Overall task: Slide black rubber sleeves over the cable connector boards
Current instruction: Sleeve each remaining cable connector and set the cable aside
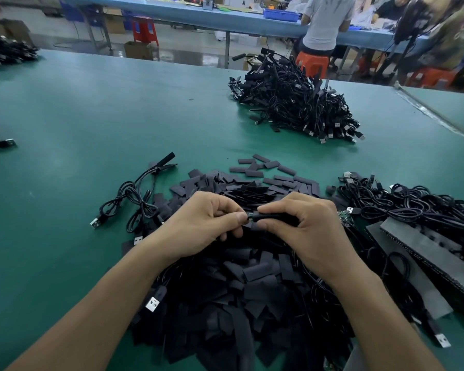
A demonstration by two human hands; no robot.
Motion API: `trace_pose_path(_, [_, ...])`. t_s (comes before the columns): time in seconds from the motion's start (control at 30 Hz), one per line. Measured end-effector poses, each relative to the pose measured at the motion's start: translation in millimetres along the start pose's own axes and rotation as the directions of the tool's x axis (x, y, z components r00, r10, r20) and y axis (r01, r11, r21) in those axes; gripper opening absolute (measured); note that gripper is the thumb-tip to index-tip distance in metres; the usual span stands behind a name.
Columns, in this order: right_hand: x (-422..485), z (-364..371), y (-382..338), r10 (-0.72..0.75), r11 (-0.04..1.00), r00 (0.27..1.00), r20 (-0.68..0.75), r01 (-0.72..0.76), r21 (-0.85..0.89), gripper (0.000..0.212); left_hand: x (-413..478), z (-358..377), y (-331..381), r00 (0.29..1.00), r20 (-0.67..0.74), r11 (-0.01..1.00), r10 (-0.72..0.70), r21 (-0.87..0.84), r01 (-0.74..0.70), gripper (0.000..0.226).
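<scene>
Over a heap of flat black rubber sleeves point(255, 183) on the green table, both my hands meet. My right hand point(306, 226) pinches a black sleeve point(275, 217) between thumb and fingers. My left hand point(204, 223) pinches the end of a cable connector board point(249, 217) right at the sleeve's left opening. Most of the board is hidden by my fingers and the sleeve. A bare green connector board point(344, 216) peeks out just right of my right hand.
A big pile of finished cables point(292, 103) lies far right of centre. Unsleeved cables point(413, 207) and grey foam trays point(423, 253) sit at the right. Two coiled cables point(134, 199) lie to the left. Other people sit at a blue bench behind.
</scene>
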State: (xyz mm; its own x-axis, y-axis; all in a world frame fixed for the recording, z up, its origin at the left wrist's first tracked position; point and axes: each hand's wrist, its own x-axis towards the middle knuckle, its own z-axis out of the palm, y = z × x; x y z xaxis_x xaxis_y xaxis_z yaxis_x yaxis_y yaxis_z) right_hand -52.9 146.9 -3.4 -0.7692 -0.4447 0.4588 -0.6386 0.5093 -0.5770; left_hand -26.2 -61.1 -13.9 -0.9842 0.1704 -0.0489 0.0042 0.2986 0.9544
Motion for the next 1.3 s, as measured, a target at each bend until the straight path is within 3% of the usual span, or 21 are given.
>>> trace_pose_path(1.03, [0.1, 1.6, 1.1, -0.028, 0.999, 0.997, 0.079, 0.026, 0.031, 0.023, -1.4, -2.5, -0.5, 0.997, 0.07, 1.0, -0.014, -0.019, 0.015, 0.015])
trace_pose_path(1.3, [0.0, -1.1, 4.4, 0.041, 0.996, 0.996, 0.078, -0.047, 0.078, 0.027, -2.0, 1.1, 0.8, 0.999, 0.05, 1.0, -0.006, 0.005, 0.006, 0.016])
